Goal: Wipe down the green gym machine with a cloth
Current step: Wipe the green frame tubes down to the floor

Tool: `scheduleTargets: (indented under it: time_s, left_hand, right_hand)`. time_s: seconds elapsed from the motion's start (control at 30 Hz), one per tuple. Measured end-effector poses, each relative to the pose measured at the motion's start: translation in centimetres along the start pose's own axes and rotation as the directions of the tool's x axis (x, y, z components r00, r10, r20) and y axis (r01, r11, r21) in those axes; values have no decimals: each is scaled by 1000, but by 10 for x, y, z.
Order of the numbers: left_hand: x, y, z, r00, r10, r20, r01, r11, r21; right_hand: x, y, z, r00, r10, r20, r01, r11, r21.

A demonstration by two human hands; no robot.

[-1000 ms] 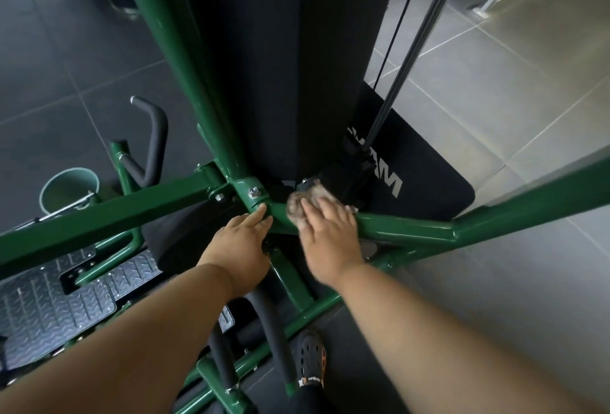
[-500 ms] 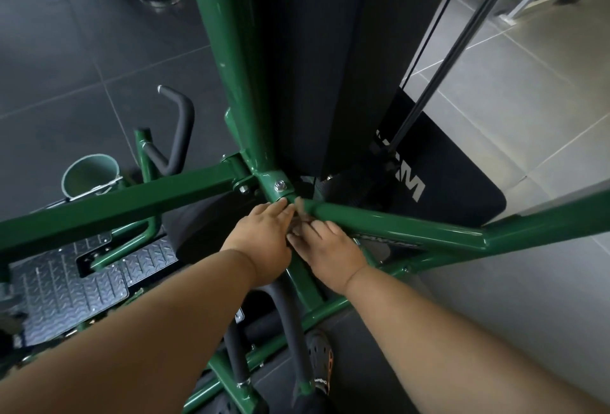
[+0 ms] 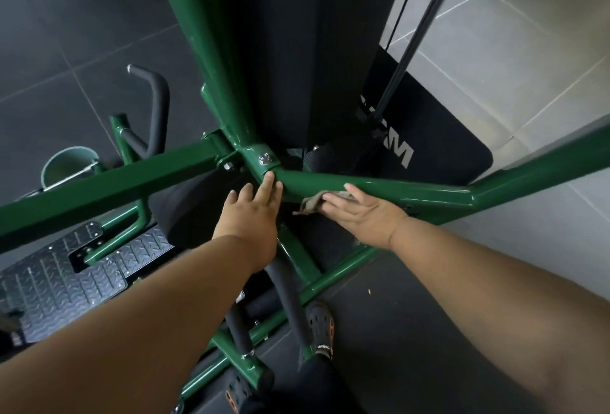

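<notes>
Your right hand (image 3: 358, 212) is pinching the cloth (image 3: 312, 204) under the green tube (image 3: 379, 187), which is running toward three o'clock; your left hand (image 3: 252, 215) (fingers straight) is bracing the joint.

We had one head-worn camera, looking steeply down and forward, close above the green machine frame (image 3: 379, 187) and tiled floor (image 3: 495, 60).
</notes>
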State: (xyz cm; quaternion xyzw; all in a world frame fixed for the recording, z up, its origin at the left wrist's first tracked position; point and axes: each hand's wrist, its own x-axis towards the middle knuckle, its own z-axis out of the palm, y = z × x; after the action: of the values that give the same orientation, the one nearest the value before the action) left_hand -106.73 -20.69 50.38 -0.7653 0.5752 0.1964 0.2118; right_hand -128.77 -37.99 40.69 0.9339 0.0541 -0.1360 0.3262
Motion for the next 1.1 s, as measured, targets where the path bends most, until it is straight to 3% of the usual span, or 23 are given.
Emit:
scheduleTargets:
  time_s: [0.2,0.27,0.33,0.4,0.47,0.53,0.6,0.67,0.7,0.73,0.8,0.9,0.93,1.1]
  left_hand:
    - [2,18,-13,998,-53,47,55,998,-36]
    - [2,18,-14,997,-52,57,54,998,-34]
    - [2,18,-16,997,-63,55,62,998,14]
    - [4,22,-22,997,-74,13,74,997,34]
    - [8,36,-28,999,-19,-31,20,1000,22]
    - [13,57,-33,996,87,-36,-86,996,30]
    - [19,78,-39,991,134,-19,-134,991,29]
    - [27,94,-47,992,127,-12,-127,992,22]
    - [30,98,-51,992,128,-6,-128,992,14]
    - [34,101,-55,990,141,8,-141,990,6]
    - [38,101,-62,982,183,48,-183,983,-5]
    - [42,94,-72,965,236,111,-239,971,9]
    - [42,92,-75,960,247,130,-251,968,11]
    - [44,89,-82,946,267,183,-269,963,-16]
  right_hand:
    - [-24,-6,-5,991,61,122,-62,998,1]
    - [-18,-14,-11,974,174,145,-183,981,57]
    - [-20,-26,-13,909,386,154,-411,892,187]
    - [-32,-38,-15,757,600,257,-653,689,315]
    - [-43,-51,-16,573,709,412,-815,443,373]
    - [-43,-60,-18,368,769,522,-912,189,364]
    - [-33,-63,-26,157,755,637,-903,-152,402]
    - [-24,-54,-40,-40,659,751,-628,-601,494]
    - [-23,-43,-50,-115,550,827,-339,-805,487]
    - [-22,-32,-55,-167,399,902,16,-913,407]
    - [-25,-6,-59,-60,114,992,486,-865,129]
    - [-40,19,-48,143,-30,989,767,-629,-130]
    - [-45,21,-41,165,-31,986,819,-553,-154]
    - [-79,27,-24,136,14,991,943,-307,-125]
